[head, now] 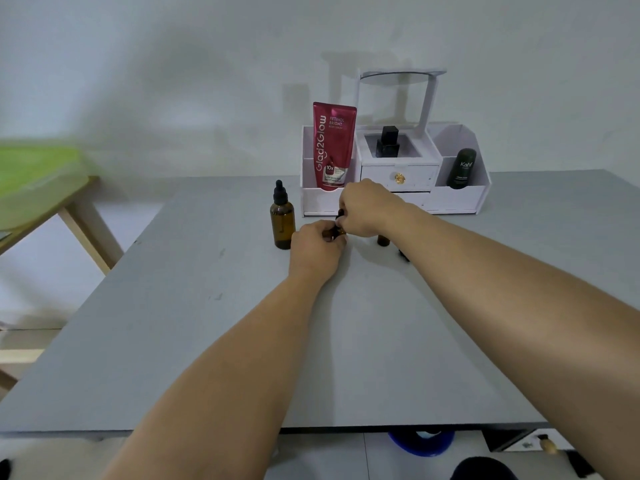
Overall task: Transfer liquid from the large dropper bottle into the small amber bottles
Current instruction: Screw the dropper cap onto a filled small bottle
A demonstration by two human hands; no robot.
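grey table [415, 341]: everything sits toward the far middle of it, both of the person's forearms stretched out over it.

white organizer [457, 199]: up against the wall at the back, with a Glad2Glow tube [333, 147] in its left bin. Not part of the job as far as I can see.

large dropper bottle [283, 223]: standing upright on the table just left of the hands, black dropper top on. Nobody's touching it, and I can't read its fill level through the amber glass.

left hand [317, 251]: fingers curled round the body of a small amber bottle [335, 232], bracing it low by the table. This is the hand nearer the big bottle, practically beside it.

right hand [369, 209]: coming in from above and to the right, fingertips pinching the black cap [340, 215] on top of that small bottle.

small amber bottle: long axis looks roughly upright, neck pointing up into the right fingers. Most of it is hidden, so I can't tell you if the cap is seated or already loose.

second small bottle [383, 240]: standing just behind the right wrist, looks open on top.

loose black cap [403, 255]: lying on the table near that one, half tucked under the forearm.

my guess: cap work first. Then the dropper is a short reach left, so the left hand has to let go or the right has to cross over.
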